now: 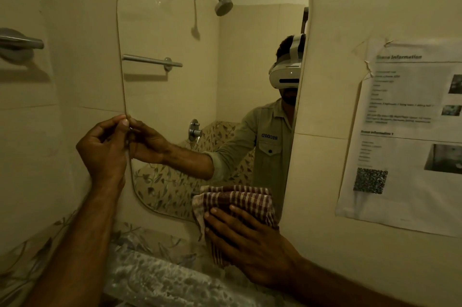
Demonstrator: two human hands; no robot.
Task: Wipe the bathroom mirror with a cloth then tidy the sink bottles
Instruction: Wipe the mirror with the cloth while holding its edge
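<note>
Two bare hands point(101, 149) and forearms point(82, 231) (reflected: olive shirt point(272, 131), rolled sleeve point(225, 156), white headset point(285, 73))

maroon-and-white checked cloth point(235, 203), cream wall tiles point(75, 19), leaf-patterned tile band point(32, 251)

"What carries things here?"
"A speckled grey stone bench point(160, 281), running along the tiled wall point(75, 19) under the mirror point(175, 94)."
"Anything on it?"
"The checked cloth point(220, 254) hangs with its lower end down at the bench's back edge. I can't tell whether it touches."
</note>
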